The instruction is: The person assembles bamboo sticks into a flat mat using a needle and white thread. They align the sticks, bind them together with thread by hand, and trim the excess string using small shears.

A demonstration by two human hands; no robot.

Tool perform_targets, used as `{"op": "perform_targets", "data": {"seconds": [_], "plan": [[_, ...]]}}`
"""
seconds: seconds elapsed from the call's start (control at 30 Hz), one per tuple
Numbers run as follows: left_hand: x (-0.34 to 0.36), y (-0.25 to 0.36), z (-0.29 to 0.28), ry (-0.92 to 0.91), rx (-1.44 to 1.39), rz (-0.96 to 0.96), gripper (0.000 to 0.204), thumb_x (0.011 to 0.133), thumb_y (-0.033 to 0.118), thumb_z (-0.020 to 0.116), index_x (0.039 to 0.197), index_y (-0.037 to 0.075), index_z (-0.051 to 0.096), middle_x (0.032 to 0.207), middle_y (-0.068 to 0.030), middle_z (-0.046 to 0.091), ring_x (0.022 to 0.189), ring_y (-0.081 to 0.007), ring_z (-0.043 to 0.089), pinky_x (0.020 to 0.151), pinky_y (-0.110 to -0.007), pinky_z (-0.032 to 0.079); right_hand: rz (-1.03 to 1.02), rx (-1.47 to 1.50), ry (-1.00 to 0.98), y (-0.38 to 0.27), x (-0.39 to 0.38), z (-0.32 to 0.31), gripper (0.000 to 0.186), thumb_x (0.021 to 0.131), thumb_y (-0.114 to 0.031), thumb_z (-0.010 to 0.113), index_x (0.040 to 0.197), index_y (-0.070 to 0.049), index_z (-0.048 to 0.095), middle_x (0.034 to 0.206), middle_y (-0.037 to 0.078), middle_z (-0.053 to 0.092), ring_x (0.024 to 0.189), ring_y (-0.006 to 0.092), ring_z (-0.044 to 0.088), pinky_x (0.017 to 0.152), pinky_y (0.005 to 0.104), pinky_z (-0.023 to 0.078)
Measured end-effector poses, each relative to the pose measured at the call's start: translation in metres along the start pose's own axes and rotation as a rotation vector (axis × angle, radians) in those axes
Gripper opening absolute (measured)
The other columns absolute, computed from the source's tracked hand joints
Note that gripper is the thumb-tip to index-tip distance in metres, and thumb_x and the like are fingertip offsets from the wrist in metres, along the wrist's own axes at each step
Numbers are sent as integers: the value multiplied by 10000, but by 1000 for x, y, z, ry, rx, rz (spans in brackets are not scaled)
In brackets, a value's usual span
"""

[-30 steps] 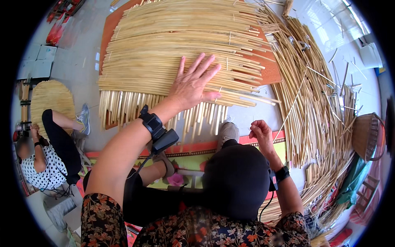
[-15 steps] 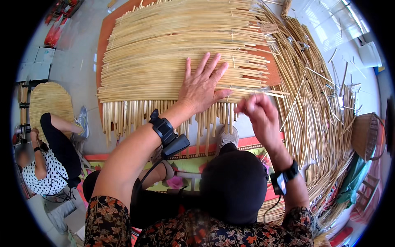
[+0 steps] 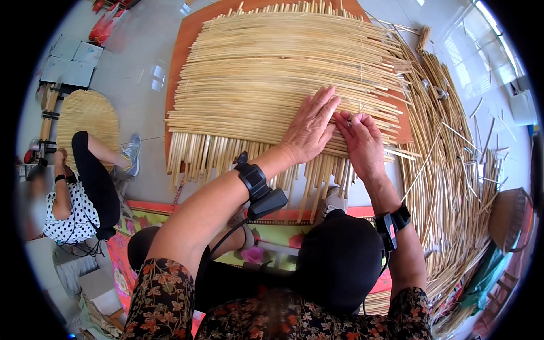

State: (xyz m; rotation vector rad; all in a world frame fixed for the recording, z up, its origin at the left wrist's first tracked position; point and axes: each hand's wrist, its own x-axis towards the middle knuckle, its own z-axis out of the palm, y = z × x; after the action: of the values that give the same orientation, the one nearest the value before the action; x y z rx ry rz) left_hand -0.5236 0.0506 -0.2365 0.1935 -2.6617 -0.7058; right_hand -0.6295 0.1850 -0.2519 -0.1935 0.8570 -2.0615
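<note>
A mat of straw-coloured reed stalks (image 3: 243, 76) lies on a reddish-brown board (image 3: 175, 73). An upper layer runs crosswise, and stalk ends (image 3: 209, 156) from a layer below it stick out on the near side. My left hand (image 3: 309, 129) rests on the mat near its right part, palm down with fingers stretched out. Just right of it, my right hand (image 3: 364, 140) pinches its thumb and fingertips together above the stalks. Something tiny shows at those fingertips, too small to name. Thin pale stitch lines cross the stalks close by.
A large heap of loose stalks (image 3: 436, 164) covers the floor to the right, with a woven basket (image 3: 506, 220) beyond. At the left, another person (image 3: 71, 209) sits by a rounded reed mat (image 3: 88, 124). A flowered cloth (image 3: 266, 252) lies around my legs.
My right hand has moved up and in, from beside the near right edge of the mat to above it. My left hand still lies flat, its fingers closer together. The whole view has shifted.
</note>
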Motion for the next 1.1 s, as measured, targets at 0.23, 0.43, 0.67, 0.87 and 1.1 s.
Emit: {"op": "perform_targets", "data": {"seconds": [0.23,0.43,0.67,0.87,1.1], "plan": [[-18,-33,-53,-178,376,7,627,970,353,492,1515,144,262,1589,-60,211,1476,-254,156,1192,-520,78,14,-68,6,-3,1,-5,57,1001,-89,490,993,-54,535,1134,125,613,1190,297,567,1083,415,421],[-31,-35,-49,-282,513,4,697,945,586,387,1518,207,272,1594,-35,202,1479,-236,140,1185,-539,43,24,-80,7,-7,-1,0,40,1002,-78,485,981,-58,514,1122,108,601,1187,283,564,1089,411,412],[-32,-41,-45,-297,544,14,702,946,634,318,1517,228,271,1596,-28,196,1480,-226,137,1188,-531,39,-29,-108,-29,-40,-42,-2,38,984,-60,503,956,-53,529,952,67,594,931,217,621,870,355,518],[-33,-47,-41,-311,565,12,756,919,695,301,1512,226,279,1598,-7,181,1479,-202,124,1196,-528,21,-78,-288,319,-74,-144,-114,86,960,-111,554,893,-57,552,722,16,528,583,107,515,545,248,451],[-25,-37,-46,-314,553,43,913,830,798,347,1509,190,291,1595,-41,186,1478,-231,127,1191,-536,22,278,-1009,560,-13,-185,-203,111,854,-143,686,844,-34,707,591,-56,499,480,23,410,413,198,298]]}}
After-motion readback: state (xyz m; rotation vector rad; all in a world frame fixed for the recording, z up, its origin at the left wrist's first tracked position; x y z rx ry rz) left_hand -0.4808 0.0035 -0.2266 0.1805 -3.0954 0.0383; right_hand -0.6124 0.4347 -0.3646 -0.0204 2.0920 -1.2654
